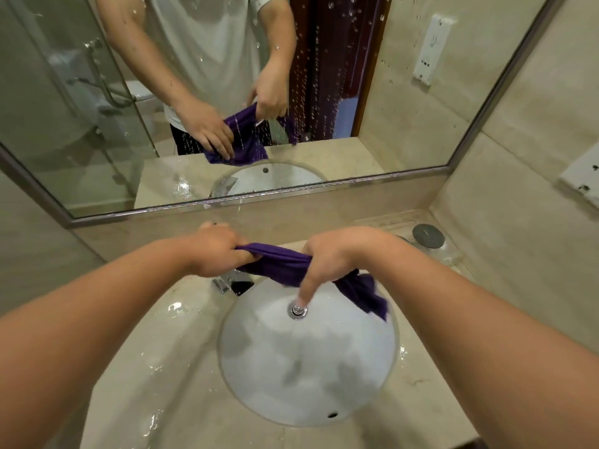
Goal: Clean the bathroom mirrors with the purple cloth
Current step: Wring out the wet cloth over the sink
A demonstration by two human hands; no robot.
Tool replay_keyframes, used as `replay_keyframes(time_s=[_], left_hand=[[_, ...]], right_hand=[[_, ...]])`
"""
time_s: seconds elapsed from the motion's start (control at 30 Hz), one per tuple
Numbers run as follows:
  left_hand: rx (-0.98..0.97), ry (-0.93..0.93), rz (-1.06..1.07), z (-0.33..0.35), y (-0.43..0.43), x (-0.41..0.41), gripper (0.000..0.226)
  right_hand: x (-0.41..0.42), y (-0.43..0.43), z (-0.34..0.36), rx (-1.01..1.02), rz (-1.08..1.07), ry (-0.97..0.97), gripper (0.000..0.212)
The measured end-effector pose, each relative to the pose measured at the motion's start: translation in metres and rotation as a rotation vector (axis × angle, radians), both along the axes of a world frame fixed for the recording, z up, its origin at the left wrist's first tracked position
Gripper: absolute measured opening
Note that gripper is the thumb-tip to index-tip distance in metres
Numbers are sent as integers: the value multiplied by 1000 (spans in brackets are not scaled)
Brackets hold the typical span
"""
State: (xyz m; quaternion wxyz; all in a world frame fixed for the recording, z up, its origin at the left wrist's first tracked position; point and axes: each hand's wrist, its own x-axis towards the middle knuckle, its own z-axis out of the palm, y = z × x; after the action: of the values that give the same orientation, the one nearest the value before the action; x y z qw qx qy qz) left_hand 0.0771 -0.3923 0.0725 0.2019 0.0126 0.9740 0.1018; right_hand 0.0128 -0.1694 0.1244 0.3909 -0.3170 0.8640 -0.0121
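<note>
The purple cloth (282,262) is bunched into a thick roll and held over the white sink basin (308,367). My left hand (214,251) grips its left end. My right hand (337,257) grips it further right, with one finger pointing down toward the drain (297,311). A loose tail of cloth hangs to the right of that hand. The wall mirror (405,108) above is speckled with water drops and reflects both hands and the cloth.
A chrome faucet (231,281) sits under my left hand at the basin's back edge. The beige stone counter (155,367) is wet. A glass jar with a dark lid (428,236) stands at the back right corner. A white wall socket plate (583,176) is on the right wall.
</note>
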Motion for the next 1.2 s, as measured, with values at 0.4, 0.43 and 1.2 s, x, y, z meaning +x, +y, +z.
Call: replay_keyframes(time_s=[0.4,0.43,1.2], left_hand=[[1588,195,523,-37,92,32,34],[1729,169,586,-34,99,31,38],[2161,-701,1019,-35,107,27,56]], right_hand=[[-11,-13,76,-458,-109,-104,17],[-16,-12,77,-511,-163,-94,17],[52,35,-53,-731,-47,220,18]])
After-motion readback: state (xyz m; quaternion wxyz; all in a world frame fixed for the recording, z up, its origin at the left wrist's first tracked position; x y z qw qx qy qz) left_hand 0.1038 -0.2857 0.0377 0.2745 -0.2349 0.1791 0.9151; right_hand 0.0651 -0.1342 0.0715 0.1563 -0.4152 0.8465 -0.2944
